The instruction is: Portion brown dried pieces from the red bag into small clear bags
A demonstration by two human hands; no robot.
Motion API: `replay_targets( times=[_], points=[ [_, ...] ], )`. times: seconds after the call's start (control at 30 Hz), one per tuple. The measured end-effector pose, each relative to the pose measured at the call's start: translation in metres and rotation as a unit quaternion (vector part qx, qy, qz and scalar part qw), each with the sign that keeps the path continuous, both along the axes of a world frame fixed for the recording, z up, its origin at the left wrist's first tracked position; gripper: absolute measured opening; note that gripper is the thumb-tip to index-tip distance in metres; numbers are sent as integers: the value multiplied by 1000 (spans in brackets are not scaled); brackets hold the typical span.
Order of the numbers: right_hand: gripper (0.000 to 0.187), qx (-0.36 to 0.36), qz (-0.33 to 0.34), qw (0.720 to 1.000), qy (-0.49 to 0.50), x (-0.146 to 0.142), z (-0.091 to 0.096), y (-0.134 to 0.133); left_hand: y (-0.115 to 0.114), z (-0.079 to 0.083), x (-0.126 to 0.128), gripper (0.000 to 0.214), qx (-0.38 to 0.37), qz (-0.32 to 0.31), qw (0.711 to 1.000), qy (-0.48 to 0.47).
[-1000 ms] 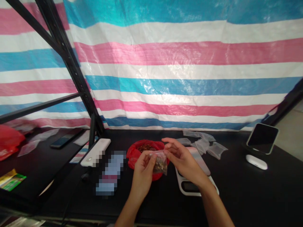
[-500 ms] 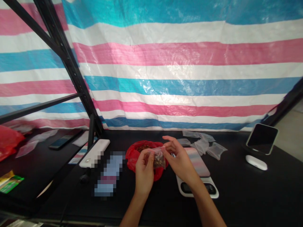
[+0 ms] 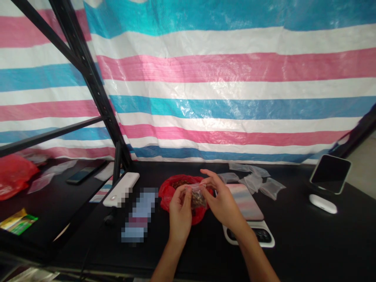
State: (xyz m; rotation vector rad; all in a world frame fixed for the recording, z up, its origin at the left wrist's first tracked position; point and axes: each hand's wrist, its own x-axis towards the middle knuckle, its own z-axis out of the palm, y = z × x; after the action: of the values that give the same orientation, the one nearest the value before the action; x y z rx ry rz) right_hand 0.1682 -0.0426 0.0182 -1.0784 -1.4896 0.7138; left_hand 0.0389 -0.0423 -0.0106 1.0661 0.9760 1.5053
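Observation:
Between my hands is a small clear zip bag (image 3: pixel 199 198) with brownish bits inside. My left hand (image 3: pixel 180 209) pinches its left upper corner between thumb and fingers. At its right upper corner, the thumb and index finger of my right hand (image 3: pixel 222 199) close on the zip edge, the other fingers raised. Below and behind the bag lies an open red plastic bag (image 3: pixel 166 187) holding more brown bits, partly hidden by my hands. Under my right wrist stands a kitchen scale (image 3: pixel 246 201) with a shiny plate and a dark display, partly covered.
Several clear zip bags (image 3: pixel 252 182) lie behind the scale. A white power bank (image 3: pixel 122 190) and a blurred-out phone-like item (image 3: pixel 141 215) are on the left. At right are a tablet-like screen (image 3: pixel 330 174) and a white case (image 3: pixel 323 204). A black metal frame (image 3: pixel 100 94) rises at left.
My right thumb and finger have shifted slightly along the zip bag's top edge. The whole view has moved a little, so things appear further right.

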Motion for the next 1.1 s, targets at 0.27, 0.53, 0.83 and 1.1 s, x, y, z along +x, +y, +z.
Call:
replay_targets(
  times=[0.27,0.53,0.83,1.1],
  points=[
    [41,19,-16,1000,-14,-2,-1,-1,-2,5,-2,39,5,-14,1000,11],
    [35,36,-4,999,6,-7,8,-5,-7,11,-4,33,35,0,997,70],
    [29,19,21,999,23,-10,10,-11,-12,16,-8,28,86,33,983,160],
    [26,35,1,999,23,-8,18,-16,-11,14,-10,20,109,44,985,128]
  ],
)
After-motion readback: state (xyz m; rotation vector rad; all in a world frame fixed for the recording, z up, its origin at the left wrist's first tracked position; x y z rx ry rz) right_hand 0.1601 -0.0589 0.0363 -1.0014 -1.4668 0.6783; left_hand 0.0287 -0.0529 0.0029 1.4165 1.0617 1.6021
